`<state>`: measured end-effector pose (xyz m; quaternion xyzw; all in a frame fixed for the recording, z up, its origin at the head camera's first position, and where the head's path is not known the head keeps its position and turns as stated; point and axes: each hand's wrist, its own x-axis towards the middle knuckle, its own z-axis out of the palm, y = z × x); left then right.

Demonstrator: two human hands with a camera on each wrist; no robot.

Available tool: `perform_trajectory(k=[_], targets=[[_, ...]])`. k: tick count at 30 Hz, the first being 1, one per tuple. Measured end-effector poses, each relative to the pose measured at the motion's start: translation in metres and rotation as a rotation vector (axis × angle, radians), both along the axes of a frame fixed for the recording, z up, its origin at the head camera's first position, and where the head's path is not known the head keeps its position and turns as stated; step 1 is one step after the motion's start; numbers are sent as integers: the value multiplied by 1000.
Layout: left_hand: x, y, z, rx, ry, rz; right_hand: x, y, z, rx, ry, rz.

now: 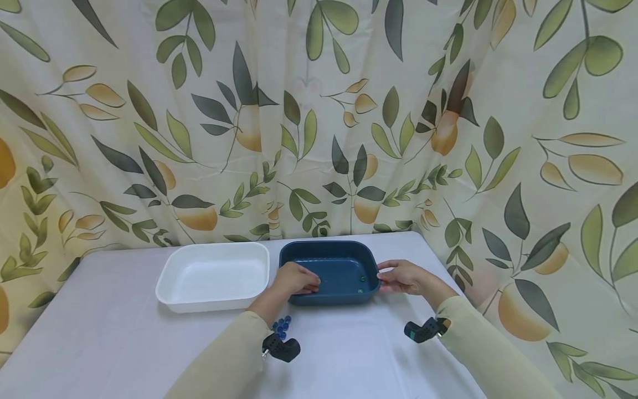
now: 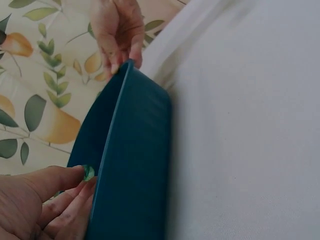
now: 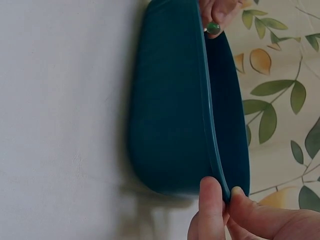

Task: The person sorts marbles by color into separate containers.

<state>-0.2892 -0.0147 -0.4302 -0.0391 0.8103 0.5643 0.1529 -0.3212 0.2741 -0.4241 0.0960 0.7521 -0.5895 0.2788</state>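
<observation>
A dark blue rectangular basin stands on the table. Over its left part, my left hand pinches a green glass marble between thumb and fingertips, just inside the rim. My right hand grips the basin's right end, thumb and fingers on either side of the rim in the right wrist view. Two small green marbles lie on the basin floor near that end.
Left of the blue basin stands a white rectangular basin. Several blue marbles sit in a cluster on the white tablecloth, beside the left wrist. A leaf-patterned curtain hangs behind the table.
</observation>
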Motion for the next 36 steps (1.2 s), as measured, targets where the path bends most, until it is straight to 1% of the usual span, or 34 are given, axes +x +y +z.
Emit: perform_trajectory(k=[5,9,12,16,24,28,32,36], targets=[[-1,-1,-1,-16,-1,-11,-2,1,-2,1,-5,-5],[0,-3,1,-10,-5,-17,-2,1,-2,8,-11,-10],[1,-3,2,2,-11,-3,-2,1,-2,7,-11,-9],[0,-3,-2,23,-9,17,-2,1,-2,-1,-7,-3],[0,-3,-4,82,-18,38,-1,1,-3,2,-7,-9],[-1,-4,-4,97,-24,37,0,0,-3,2,-2,-6],[2,-7,-2,120,-19,16,0,0,-3,9,-1,-10],[8,-13,4,128,-21,0,-1,0,-3,18,4,-3]])
